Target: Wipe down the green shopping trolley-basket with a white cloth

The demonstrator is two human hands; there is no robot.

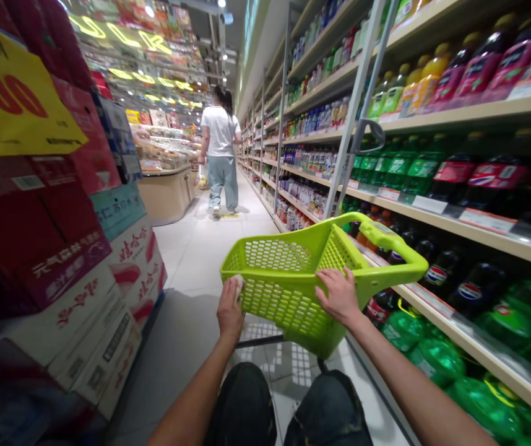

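Note:
In front of my knees stands a bright green plastic shopping cart (275, 301) with a perforated basket and a looped handle at its right end. My left hand (231, 313) is closed on a small pale cloth (238, 286) and presses it to the basket's left corner. My right hand (340, 296) is closed over the near rim towards the handle end, its fingers bent over the edge. The cart's wheels are mostly hidden; a dark bar of its frame shows beneath the basket.
Shelves of drink bottles (497, 173) run close along the right. Stacked drink cartons (121, 272) form a wall on the left, under a yellow price sign (15, 93). Further up the tiled aisle (191, 254) a person (221, 148) stands with their back to me, beside a display counter (168, 193).

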